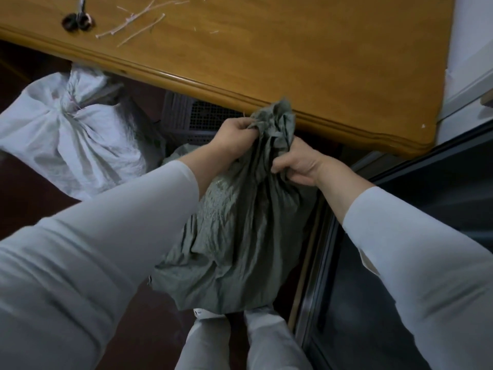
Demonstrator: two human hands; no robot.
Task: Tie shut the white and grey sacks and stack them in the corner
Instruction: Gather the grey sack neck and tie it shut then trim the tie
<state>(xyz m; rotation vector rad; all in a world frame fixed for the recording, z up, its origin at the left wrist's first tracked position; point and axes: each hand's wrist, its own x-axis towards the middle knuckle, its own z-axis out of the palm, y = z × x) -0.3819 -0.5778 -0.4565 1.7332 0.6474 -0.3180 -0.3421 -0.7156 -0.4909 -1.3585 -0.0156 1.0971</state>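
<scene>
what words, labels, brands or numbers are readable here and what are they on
None can be read.
White slip at the bottom edge of the grey sack: a tiny dark mark, too small to read.
Grey sack, white sack, wooden table: no print shows.

probable scissors (78,20): tips cut off | crate (197,121): mostly under table (266,54)

Dull grey-green sack (234,236) with fine woven sheen, white woven sack (80,145), honey-brown wood-grain table (293,62), pale off-white strands (132,23) near its left edge, black-handled scissors (78,21), dark grey perforated crate (186,116), white sleeves (106,236), dark red-brown floor (26,204).
</scene>
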